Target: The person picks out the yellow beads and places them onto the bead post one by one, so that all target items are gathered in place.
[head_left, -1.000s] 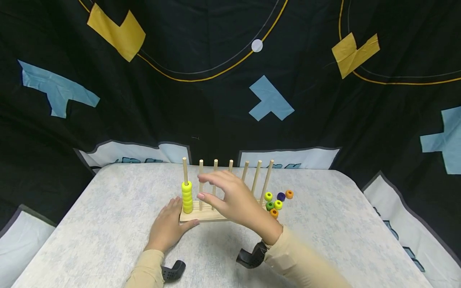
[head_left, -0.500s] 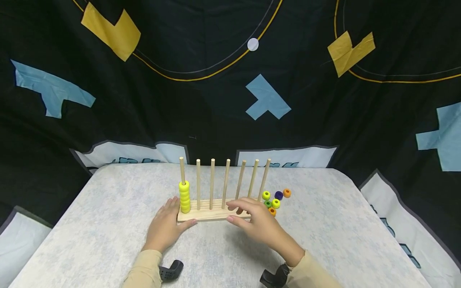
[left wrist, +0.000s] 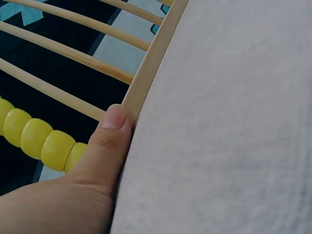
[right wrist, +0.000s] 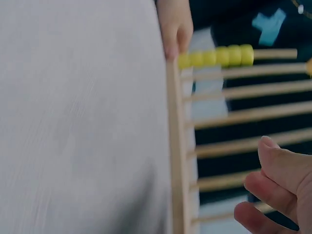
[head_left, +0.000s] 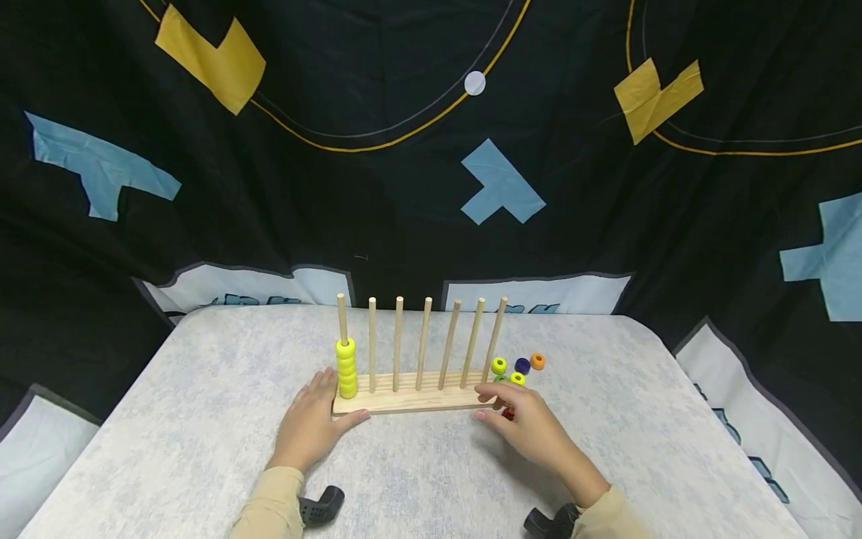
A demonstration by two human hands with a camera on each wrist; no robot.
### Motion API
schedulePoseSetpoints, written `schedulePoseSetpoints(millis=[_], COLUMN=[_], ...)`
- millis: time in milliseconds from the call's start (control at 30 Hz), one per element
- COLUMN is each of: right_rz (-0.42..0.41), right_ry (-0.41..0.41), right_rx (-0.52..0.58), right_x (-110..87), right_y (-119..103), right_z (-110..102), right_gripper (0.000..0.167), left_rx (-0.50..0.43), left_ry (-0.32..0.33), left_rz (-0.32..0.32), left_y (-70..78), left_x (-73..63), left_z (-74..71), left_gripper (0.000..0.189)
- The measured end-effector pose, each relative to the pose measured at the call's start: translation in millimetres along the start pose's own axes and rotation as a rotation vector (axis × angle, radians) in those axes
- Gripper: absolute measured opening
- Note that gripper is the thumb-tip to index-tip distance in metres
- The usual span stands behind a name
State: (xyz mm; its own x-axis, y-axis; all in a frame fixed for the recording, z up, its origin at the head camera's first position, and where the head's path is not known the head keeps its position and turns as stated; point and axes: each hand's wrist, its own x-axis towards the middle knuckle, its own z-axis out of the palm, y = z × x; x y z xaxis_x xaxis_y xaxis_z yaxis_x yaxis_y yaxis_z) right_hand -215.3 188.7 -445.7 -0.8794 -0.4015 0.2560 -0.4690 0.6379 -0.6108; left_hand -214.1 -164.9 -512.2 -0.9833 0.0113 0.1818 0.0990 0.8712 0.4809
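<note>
A wooden peg rack point(head_left: 417, 401) with several upright pegs stands on the table. Several yellow beads point(head_left: 346, 368) are stacked on its leftmost peg; the other pegs are bare. My left hand point(head_left: 308, 423) rests at the rack's left end, fingers straight and thumb along the front edge of the base. Off the rack's right end, my right hand point(head_left: 528, 427) hovers with thumb and fingers apart. A red bead point(head_left: 508, 413) shows partly between its thumb and fingers, apparently on the table. Just beyond lie loose yellow point(head_left: 498, 365), purple point(head_left: 522, 365) and orange point(head_left: 537, 361) beads; a green one is mostly hidden.
The pale table point(head_left: 202, 419) has a rounded far edge. Behind it hangs a black cloth point(head_left: 377, 217) with blue and yellow taped shapes. A dark camera mount point(head_left: 322, 505) sits on the left wrist, another point(head_left: 552, 522) on the right.
My right hand has moved right and down, from over the pegs to the loose beads, now covering some of them. My left hand stays at the rack's left end.
</note>
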Motion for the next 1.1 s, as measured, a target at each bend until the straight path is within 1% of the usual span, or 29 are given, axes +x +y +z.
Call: schedulePoseSetpoints(millis=[267, 367, 467, 633, 900, 1100], right_rz=[0.201, 0.269, 0.31, 0.315, 0.32, 0.306], right_ry=[0.08, 0.081, 0.069, 0.05, 0.053, 0.081], right_rx=[-0.114, -0.177, -0.211, -0.22, -0.225, -0.216], right_x=[-3.9, -2.3, 1.2, 9.3, 22.0, 28.9], right_y=[49, 64, 74, 81, 85, 87], right_z=[-12, -12, -11, -9, -8, -6], right_gripper=[0.039, 0.043, 0.043, 0.045, 0.044, 0.039], left_rx=[-0.011, -0.01, -0.009, -0.007, -0.01, -0.014], left_ry=[-0.005, -0.005, -0.004, -0.003, -0.008, -0.012], left_rz=[-0.002, -0.002, -0.003, -0.006, -0.002, -0.003], left_y=[2.6, 2.6, 2.4, 2.8, 3.0, 1.6], left_x=[-0.2, -0.4, -0.4, -0.4, -0.4, -0.3], left_z=[-2.2, -2.3, -2.5, -3.4, -2.6, -1.0], left_gripper=[0.105, 0.105, 0.105, 0.105, 0.103, 0.104])
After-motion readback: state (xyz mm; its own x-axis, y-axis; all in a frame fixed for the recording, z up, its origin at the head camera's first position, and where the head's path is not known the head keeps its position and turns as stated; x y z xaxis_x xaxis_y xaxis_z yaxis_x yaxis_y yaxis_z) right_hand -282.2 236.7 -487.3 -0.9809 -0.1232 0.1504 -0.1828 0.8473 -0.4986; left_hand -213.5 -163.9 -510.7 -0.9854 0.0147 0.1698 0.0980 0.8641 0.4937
